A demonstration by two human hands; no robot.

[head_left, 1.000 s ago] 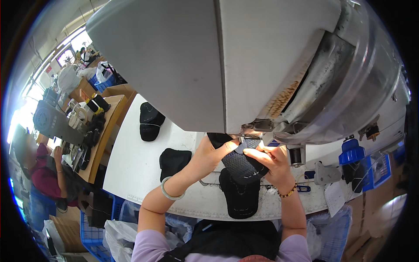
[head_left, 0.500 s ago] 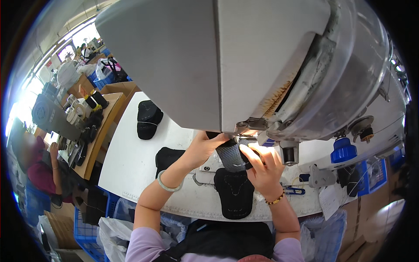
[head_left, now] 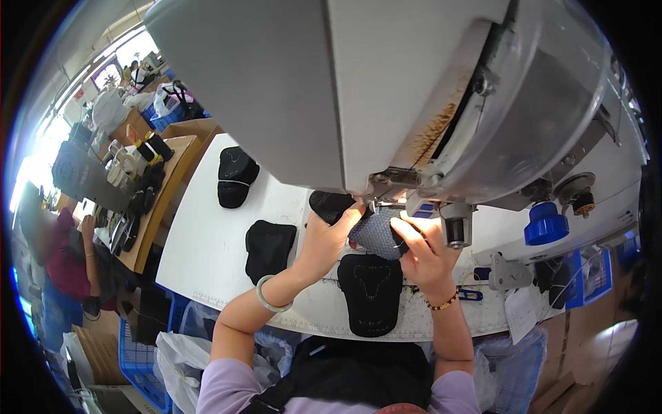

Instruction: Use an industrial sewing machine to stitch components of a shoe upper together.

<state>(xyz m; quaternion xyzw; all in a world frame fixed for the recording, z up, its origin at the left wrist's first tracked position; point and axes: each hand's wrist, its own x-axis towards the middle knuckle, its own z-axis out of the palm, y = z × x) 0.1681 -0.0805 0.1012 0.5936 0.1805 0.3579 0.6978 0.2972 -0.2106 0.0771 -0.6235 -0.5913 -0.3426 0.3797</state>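
My left hand [head_left: 323, 243] pinches the left side of a padded black fabric piece with a grey mesh face [head_left: 378, 238], its thumb close to the needle area. My right hand [head_left: 429, 257] grips the right edge of the same piece, thumb and fingers closed on it. The piece lies under the head of a sewing machine [head_left: 255, 96], whose lit presser foot [head_left: 376, 202] partly hides its far edge. Just below it rests a similar black pad [head_left: 370, 297] with pale stitch lines. Another black pad [head_left: 269, 250] lies left of my left wrist.
A tied black pad bundle [head_left: 236, 177] sits farther left on the white table [head_left: 200, 228]. Small blue snips [head_left: 471, 295] lie beyond my right wrist. Blue crates [head_left: 141, 359] stand below the left edge. A co-worker [head_left: 69, 255] sits at another machine on the left.
The mesh piece has turned and shifted under the needle, with more of its black part showing on the left. My left arm has moved right, uncovering the middle pad. The view has tilted slightly.
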